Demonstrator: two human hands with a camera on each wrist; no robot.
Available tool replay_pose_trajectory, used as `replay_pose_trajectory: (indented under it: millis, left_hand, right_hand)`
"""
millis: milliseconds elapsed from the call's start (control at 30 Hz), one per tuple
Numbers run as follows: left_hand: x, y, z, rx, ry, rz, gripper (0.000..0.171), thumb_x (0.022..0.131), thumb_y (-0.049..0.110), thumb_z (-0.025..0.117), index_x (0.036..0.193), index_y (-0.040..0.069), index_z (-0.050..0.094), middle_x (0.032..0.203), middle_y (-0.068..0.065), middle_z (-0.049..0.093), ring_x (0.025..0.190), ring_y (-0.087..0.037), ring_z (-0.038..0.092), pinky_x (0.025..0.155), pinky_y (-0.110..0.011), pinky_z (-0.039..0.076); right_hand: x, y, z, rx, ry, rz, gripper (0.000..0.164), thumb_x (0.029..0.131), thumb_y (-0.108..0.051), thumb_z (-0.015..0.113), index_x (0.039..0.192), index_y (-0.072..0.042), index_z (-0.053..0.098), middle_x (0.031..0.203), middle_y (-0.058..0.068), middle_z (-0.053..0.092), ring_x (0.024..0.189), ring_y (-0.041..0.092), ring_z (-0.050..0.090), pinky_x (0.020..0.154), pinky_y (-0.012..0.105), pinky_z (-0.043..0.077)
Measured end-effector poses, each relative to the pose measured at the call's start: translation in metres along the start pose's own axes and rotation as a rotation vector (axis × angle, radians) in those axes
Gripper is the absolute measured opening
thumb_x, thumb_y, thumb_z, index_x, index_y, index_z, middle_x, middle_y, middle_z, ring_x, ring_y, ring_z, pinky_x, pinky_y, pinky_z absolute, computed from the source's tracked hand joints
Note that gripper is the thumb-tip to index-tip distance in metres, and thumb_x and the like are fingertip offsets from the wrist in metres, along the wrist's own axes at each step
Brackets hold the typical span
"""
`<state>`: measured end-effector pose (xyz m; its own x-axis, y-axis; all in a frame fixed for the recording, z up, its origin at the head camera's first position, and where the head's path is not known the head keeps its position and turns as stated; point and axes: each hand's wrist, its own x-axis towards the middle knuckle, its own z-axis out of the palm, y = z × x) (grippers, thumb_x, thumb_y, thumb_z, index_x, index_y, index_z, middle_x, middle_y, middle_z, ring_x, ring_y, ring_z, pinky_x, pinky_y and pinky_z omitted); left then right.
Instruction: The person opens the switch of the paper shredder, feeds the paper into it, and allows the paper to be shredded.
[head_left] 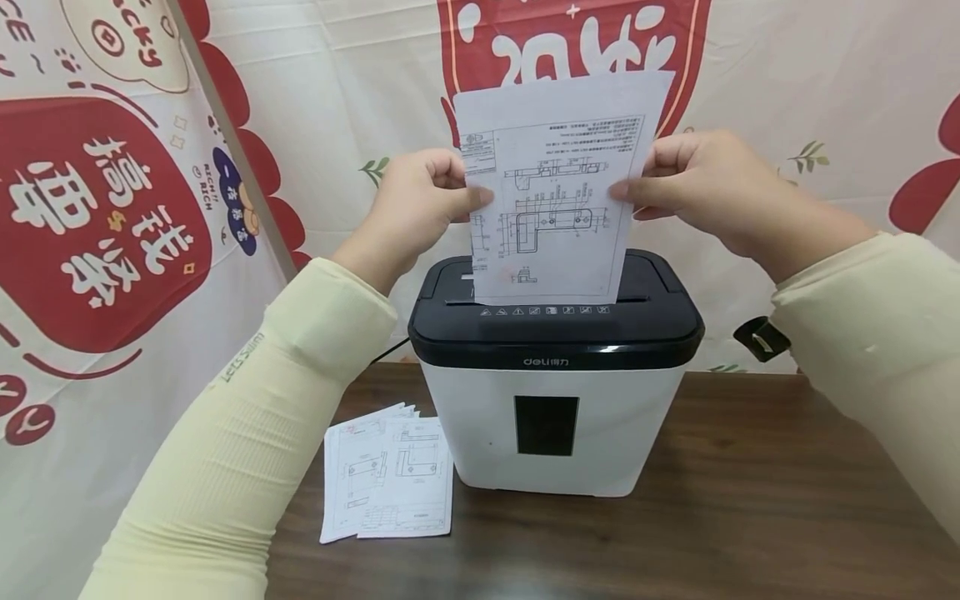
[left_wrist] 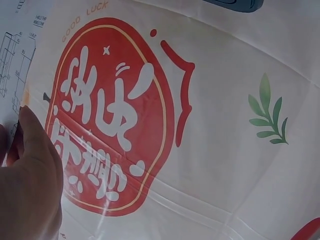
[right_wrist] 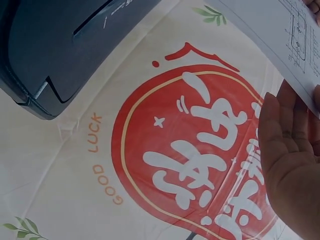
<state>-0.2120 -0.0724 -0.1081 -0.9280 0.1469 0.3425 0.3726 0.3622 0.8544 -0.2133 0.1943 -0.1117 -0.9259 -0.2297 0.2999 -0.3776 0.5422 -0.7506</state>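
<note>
- My left grip [head_left: 420, 204] pinches the left edge of a printed technical drawing sheet [head_left: 558, 179], thumb in front and fingers curled behind the paper.
- My right grip [head_left: 701, 187] pinches the opposite edge a little below the sheet's upper corner, thumb again on the printed face.
- The sheet stands nearly upright between my two grips, above the black lid of a Deli paper shredder [head_left: 480, 417]; its lower edge meets the feed slot [head_left: 636, 298], though I cannot tell whether any of it has entered.
- An L-shaped part with dimension lines shows on the face; the small lettering is too fine for me to read.
- The shredder has a white bin with a dark window [head_left: 547, 425] and stands on the brown wooden tabletop [head_left: 750, 492].
- To the left of its base lies a loosely fanned stack of drawing sheets [head_left: 405, 483], printed side up.
- Behind everything hangs a pale backdrop cloth [head_left: 337, 75] with a red emblem [head_left: 555, 17] and green leaf sprigs.
- Pale yellow sleeves [head_left: 225, 450] cover both my forearms.
</note>
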Motion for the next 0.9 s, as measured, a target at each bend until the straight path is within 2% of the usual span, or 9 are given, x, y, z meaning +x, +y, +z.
replay_pose_trajectory:
  millis: [300,467,667,900]
  left_hand:
    - [0.01,-0.008,0.002,0.014,0.008,-0.05,0.003,0.088,0.007,0.069,0.091,0.006,0.069,0.097,-0.005,0.071,0.091,-0.018,0.063,0.084,-0.03,0.05]
    - [0.013,-0.012,0.004,0.032,0.012,-0.066,0.009,0.089,0.008,0.069,0.097,0.004,0.069,0.097,-0.005,0.07,0.09,-0.018,0.061,0.083,-0.03,0.048]
    - [0.015,-0.017,0.006,0.043,0.014,-0.068,0.01,0.089,0.007,0.068,0.098,0.003,0.068,0.099,-0.005,0.07,0.091,-0.018,0.062,0.086,-0.031,0.048]
    - [0.015,-0.023,0.005,0.047,0.017,-0.066,0.009,0.09,0.008,0.068,0.098,0.005,0.069,0.1,-0.005,0.07,0.091,-0.019,0.062,0.088,-0.034,0.046]
  right_hand:
    - [0.009,0.004,0.005,-0.007,-0.016,0.013,0.042,0.089,-0.025,0.07,0.126,-0.008,0.064,0.1,-0.009,0.071,0.089,0.015,0.065,0.072,0.019,0.053]
    - [0.015,0.008,0.008,-0.025,-0.039,0.011,0.043,0.09,-0.024,0.069,0.129,-0.007,0.062,0.108,-0.003,0.071,0.088,0.012,0.066,0.072,0.02,0.053]
    - [0.02,0.011,0.01,-0.023,-0.044,0.023,0.044,0.09,-0.024,0.068,0.13,-0.009,0.061,0.116,0.002,0.069,0.089,0.011,0.067,0.072,0.02,0.053]
    - [0.021,0.012,0.013,-0.02,-0.057,0.038,0.043,0.09,-0.024,0.069,0.129,-0.008,0.062,0.111,0.0,0.071,0.088,0.012,0.067,0.072,0.02,0.053]
